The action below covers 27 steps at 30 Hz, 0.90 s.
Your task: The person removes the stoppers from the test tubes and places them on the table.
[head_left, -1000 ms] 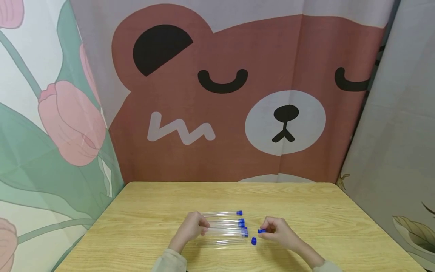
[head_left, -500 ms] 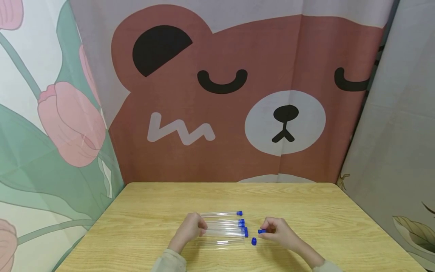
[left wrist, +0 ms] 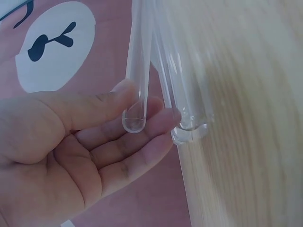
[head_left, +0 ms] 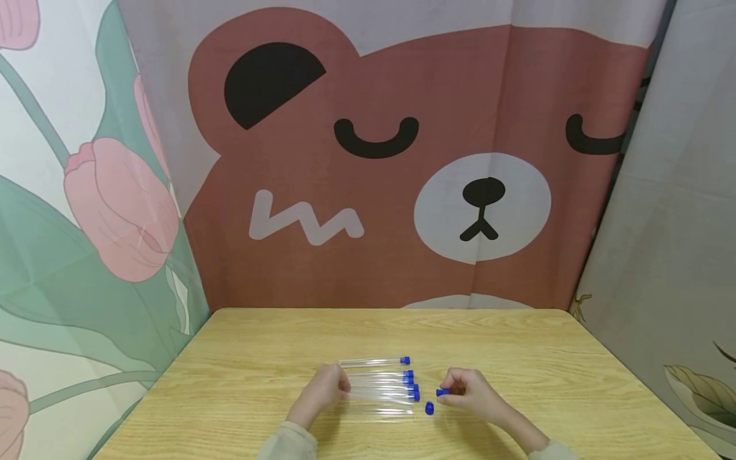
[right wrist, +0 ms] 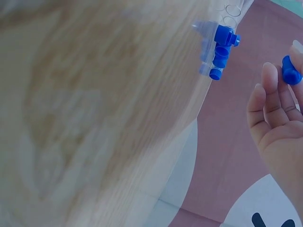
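My left hand [head_left: 324, 388] pinches a clear test tube [left wrist: 138, 61] near its rounded end, between thumb and fingers. In the left wrist view that tube is raised beside other clear tubes [left wrist: 184, 94] on the table. My right hand [head_left: 474, 394] pinches a small blue cap [right wrist: 290, 71], held just right of the tubes' ends. Several tubes with blue caps [head_left: 409, 377] lie side by side, caps pointing right. Nearer the front, uncapped tubes [head_left: 385, 412] lie with their ends to the right. A loose blue cap [head_left: 429, 408] rests on the table between them and my right hand.
The wooden table [head_left: 259, 345] runs back to a hanging cloth [head_left: 391, 275] printed with a bear face. A flower-printed cloth [head_left: 86, 306] hangs at the left, and a pale curtain [head_left: 661, 255] at the right.
My left hand has shifted slightly down toward the table's front, still pinching the tube. The right hand with its cap has hardly moved.
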Each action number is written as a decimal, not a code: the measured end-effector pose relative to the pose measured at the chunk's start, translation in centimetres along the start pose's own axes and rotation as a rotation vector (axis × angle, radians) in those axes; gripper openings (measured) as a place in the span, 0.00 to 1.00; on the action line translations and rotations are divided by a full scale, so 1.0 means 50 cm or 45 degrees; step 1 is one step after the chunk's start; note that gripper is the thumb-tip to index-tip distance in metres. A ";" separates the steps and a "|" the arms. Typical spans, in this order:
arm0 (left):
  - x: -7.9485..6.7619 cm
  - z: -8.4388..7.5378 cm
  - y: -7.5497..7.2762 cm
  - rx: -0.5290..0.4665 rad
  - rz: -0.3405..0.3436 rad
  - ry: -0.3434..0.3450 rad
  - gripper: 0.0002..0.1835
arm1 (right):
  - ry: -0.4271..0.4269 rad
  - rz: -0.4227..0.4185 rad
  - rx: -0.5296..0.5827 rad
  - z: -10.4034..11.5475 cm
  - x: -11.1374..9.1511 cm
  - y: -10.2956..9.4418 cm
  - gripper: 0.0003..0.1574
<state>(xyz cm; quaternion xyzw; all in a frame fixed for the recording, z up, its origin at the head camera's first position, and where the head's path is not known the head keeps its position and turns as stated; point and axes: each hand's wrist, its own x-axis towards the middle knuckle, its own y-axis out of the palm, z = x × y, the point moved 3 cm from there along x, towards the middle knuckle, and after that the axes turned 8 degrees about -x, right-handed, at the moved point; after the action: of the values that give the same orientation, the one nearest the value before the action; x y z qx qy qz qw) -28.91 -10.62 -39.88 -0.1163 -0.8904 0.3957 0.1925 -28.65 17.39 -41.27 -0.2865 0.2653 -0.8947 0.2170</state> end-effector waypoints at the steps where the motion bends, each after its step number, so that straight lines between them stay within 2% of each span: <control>1: 0.001 -0.001 0.001 0.013 -0.006 0.007 0.06 | 0.001 0.002 0.003 0.000 0.000 0.000 0.09; 12: 0.006 0.003 0.011 0.121 -0.016 0.017 0.06 | -0.025 0.013 0.011 0.005 -0.001 0.001 0.09; 27: 0.006 -0.001 0.019 0.318 -0.100 0.049 0.10 | -0.042 0.029 0.050 0.003 0.001 0.004 0.10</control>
<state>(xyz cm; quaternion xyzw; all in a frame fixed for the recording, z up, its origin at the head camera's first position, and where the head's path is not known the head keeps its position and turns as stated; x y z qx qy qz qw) -29.12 -9.88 -40.47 -0.0638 -0.8342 0.4934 0.2379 -28.55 17.18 -41.29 -0.2938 0.2474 -0.8924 0.2370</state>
